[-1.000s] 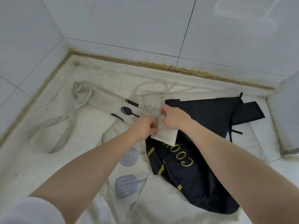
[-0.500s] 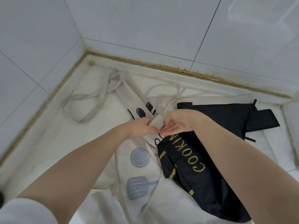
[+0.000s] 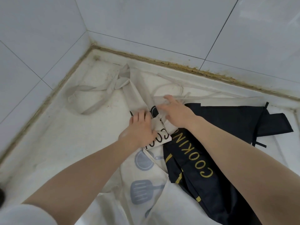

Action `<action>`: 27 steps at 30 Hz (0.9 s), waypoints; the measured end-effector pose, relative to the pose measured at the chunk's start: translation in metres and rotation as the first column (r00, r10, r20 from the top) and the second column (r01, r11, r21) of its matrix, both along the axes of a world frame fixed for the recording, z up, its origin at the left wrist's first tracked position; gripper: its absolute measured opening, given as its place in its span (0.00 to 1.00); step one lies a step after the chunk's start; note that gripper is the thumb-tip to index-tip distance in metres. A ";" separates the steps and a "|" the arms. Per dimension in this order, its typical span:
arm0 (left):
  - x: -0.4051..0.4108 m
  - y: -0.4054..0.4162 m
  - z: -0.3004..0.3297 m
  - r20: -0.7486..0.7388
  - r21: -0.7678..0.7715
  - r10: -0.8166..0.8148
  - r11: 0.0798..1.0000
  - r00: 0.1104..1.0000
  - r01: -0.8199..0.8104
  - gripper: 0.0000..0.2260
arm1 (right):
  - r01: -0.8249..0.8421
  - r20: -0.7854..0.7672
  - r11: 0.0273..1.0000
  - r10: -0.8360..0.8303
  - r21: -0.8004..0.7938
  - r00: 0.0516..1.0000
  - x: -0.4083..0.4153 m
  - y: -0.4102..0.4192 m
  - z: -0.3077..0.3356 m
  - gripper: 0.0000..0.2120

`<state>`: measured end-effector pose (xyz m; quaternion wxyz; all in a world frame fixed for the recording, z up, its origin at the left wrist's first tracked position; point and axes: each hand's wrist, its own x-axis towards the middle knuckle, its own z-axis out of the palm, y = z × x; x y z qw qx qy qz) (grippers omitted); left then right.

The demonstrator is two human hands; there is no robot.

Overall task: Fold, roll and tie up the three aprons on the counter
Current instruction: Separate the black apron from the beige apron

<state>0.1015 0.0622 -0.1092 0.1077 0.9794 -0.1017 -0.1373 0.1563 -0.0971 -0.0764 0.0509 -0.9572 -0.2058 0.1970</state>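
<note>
A beige apron (image 3: 138, 96) with black print lies folded into a narrow strip at the middle of the counter, its straps (image 3: 90, 101) trailing left. My left hand (image 3: 139, 127) presses flat on its near folded end. My right hand (image 3: 175, 111) rests on the strip beside a thin tie (image 3: 172, 88), fingers spread. A black apron (image 3: 227, 124) with gold "COOKING" letters lies to the right, under my right forearm. A white apron (image 3: 142, 179) with blue utensil prints lies nearest me.
White tiled walls (image 3: 146, 21) meet in a corner at the back left, with a stained seam (image 3: 178, 62) along the counter edge. Bare white counter (image 3: 65, 143) extends to the left of the aprons.
Both hands have gone from pinching the beige fold together to lying flat and apart on it. The view has shifted, so the aprons sit further right.
</note>
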 end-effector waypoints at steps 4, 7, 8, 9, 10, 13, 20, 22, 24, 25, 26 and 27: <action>-0.007 -0.004 -0.010 0.031 0.083 0.010 0.996 0.999 -0.013 0.43 | -0.219 0.180 0.938 0.272 -0.270 0.945 -0.003 0.003 -0.012 0.19; -0.006 -0.005 -0.009 0.012 0.102 -0.004 0.995 1.000 0.003 0.51 | -0.260 0.165 0.928 0.310 -0.268 0.936 -0.001 -0.005 -0.009 0.16; -0.006 -0.005 -0.007 0.000 0.097 -0.007 0.995 1.000 0.007 0.51 | -0.259 0.149 0.933 0.301 -0.249 0.942 0.001 -0.008 -0.004 0.16; -0.007 -0.005 -0.007 -0.011 0.088 -0.010 0.996 1.000 0.011 0.52 | -0.257 0.130 0.941 0.289 -0.218 0.949 0.003 -0.011 0.002 0.16; -0.007 -0.004 -0.006 -0.020 0.079 -0.009 0.997 1.000 0.010 0.52 | -0.241 0.090 0.957 0.257 -0.160 0.962 0.005 -0.014 0.009 0.16; -0.007 -0.005 -0.004 -0.038 0.065 0.003 0.998 0.999 -0.001 0.53 | -0.094 -0.134 0.991 0.106 0.091 0.985 0.007 -0.027 0.027 0.16; -0.010 -0.007 0.000 -0.061 0.075 -0.012 0.997 0.998 0.016 0.51 | 0.060 -0.463 0.990 -0.112 -0.126 0.879 0.008 -0.073 0.045 0.24; -0.010 -0.007 -0.001 -0.064 0.074 -0.012 0.997 0.998 0.016 0.50 | 0.078 -0.425 0.965 -0.182 -0.249 0.887 0.006 -0.080 0.042 0.24; -0.010 -0.009 0.000 -0.069 0.098 -0.032 0.994 0.997 0.039 0.48 | 0.057 -0.291 0.907 -0.192 -0.417 0.937 -0.002 -0.079 0.036 0.17; -0.010 -0.010 0.001 -0.068 0.124 -0.049 0.991 0.996 0.058 0.46 | 0.052 -0.225 0.873 -0.182 -0.484 0.957 -0.007 -0.073 0.033 0.13; -0.010 -0.011 0.002 -0.064 0.156 -0.068 0.985 0.996 0.077 0.45 | 0.059 -0.167 0.851 -0.169 -0.521 0.971 -0.015 -0.064 0.030 0.11; -0.010 -0.013 0.003 -0.052 0.187 -0.085 0.978 0.995 0.094 0.44 | 0.072 -0.102 0.848 -0.146 -0.525 0.984 -0.020 -0.056 0.027 0.13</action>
